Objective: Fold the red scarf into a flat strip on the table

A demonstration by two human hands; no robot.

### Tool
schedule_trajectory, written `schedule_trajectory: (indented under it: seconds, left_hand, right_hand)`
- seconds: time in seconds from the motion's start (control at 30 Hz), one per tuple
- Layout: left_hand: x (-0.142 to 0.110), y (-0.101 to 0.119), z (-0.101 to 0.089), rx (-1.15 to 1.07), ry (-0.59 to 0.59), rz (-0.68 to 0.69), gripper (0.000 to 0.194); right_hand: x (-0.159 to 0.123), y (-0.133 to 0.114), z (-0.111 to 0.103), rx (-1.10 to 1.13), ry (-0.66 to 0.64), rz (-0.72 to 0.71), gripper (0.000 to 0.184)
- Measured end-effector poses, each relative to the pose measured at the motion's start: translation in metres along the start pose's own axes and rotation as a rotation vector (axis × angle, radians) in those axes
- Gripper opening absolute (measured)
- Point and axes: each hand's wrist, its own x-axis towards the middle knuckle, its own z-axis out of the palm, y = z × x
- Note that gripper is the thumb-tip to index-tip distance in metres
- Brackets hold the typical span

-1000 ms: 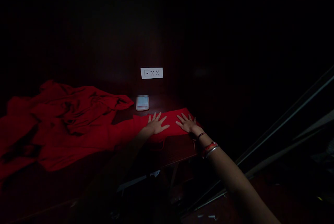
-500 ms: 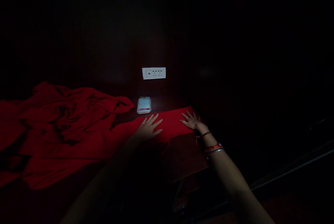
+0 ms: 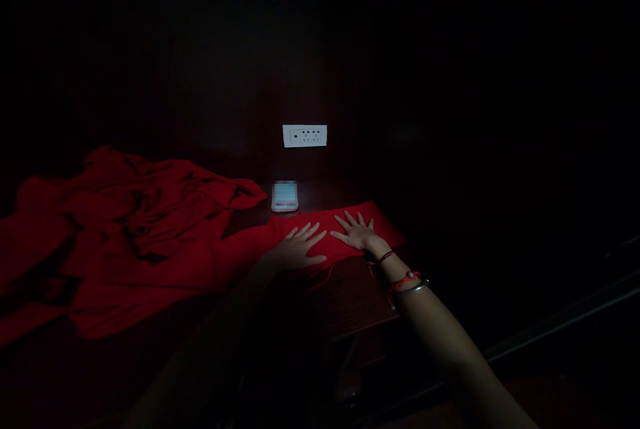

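Observation:
A red cloth (image 3: 280, 228) stretches across the dark table, its right part lying flat and its left part bunched in folds. My left hand (image 3: 299, 248), with a ring on one finger, rests palm down on the flat part, fingers spread. Close by on the right, my right hand (image 3: 356, 232) also lies flat on the cloth with its fingers apart. Bracelets circle the right wrist. A loose red string (image 3: 330, 272) trails from the cloth's near edge between the hands. Neither hand grips anything.
Behind the cloth a phone (image 3: 285, 196) with a lit screen lies on the table (image 3: 350, 296). A white wall socket (image 3: 305, 136) is above it. The table's front edge shows below the right hand. Most surroundings are too dark to make out.
My right hand has slid left over the cloth, closer to my left hand. More of the cloth's right end shows now. The whole view has shifted slightly.

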Motion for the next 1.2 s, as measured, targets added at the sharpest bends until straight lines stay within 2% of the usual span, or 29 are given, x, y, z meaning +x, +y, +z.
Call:
schedule_trajectory:
  seconds: [0.17, 0.33, 0.47, 0.5, 0.67, 0.83, 0.93, 1.0, 1.07, 1.13, 1.2]
  left_hand:
    - [-0.003, -0.001, 0.0, -0.018, 0.039, -0.037, 0.075]
    - [-0.001, -0.003, 0.002, -0.01, 0.058, -0.056, 0.059]
    - [-0.001, -0.009, 0.003, 0.013, 0.114, -0.008, 0.057]
    - [-0.001, -0.011, 0.003, 0.013, 0.107, -0.006, 0.059]
    - [-0.002, -0.013, 0.002, -0.007, 0.037, -0.022, 0.068]
    - [-0.002, -0.014, 0.001, 0.019, 0.066, -0.016, 0.066]
    - [-0.006, -0.009, -0.004, 0.075, 0.153, -0.004, 0.062]
    - [-0.01, -0.001, -0.009, 0.112, 0.217, 0.029, 0.063]
    - [-0.015, 0.01, -0.014, 0.14, 0.24, 0.066, 0.068]
    - [-0.018, 0.021, -0.016, 0.157, 0.228, 0.085, 0.072]
    - [-0.019, 0.027, -0.017, 0.163, 0.214, 0.073, 0.067]
  right_hand:
    - [-0.004, -0.001, 0.0, 0.005, 0.053, 0.011, 0.068]
    - [-0.007, -0.002, -0.003, 0.022, 0.044, 0.009, 0.07]
    - [-0.014, -0.003, -0.006, 0.025, 0.208, -0.047, 0.07]
    - [-0.015, -0.003, -0.007, 0.014, 0.209, -0.057, 0.069]
    - [-0.011, -0.002, -0.003, -0.007, 0.044, -0.027, 0.068]
    - [-0.007, 0.0, -0.002, 0.008, 0.047, -0.008, 0.07]
    - [-0.009, 0.0, -0.003, 0.02, 0.092, -0.008, 0.069]
    - [-0.014, -0.001, -0.007, 0.023, 0.169, -0.055, 0.067]
    - [-0.023, -0.002, -0.012, 0.031, 0.224, -0.166, 0.063]
    - [-0.035, -0.003, -0.017, 0.041, 0.199, -0.339, 0.061]
    - [-0.047, -0.003, -0.02, 0.039, 0.14, -0.523, 0.06]
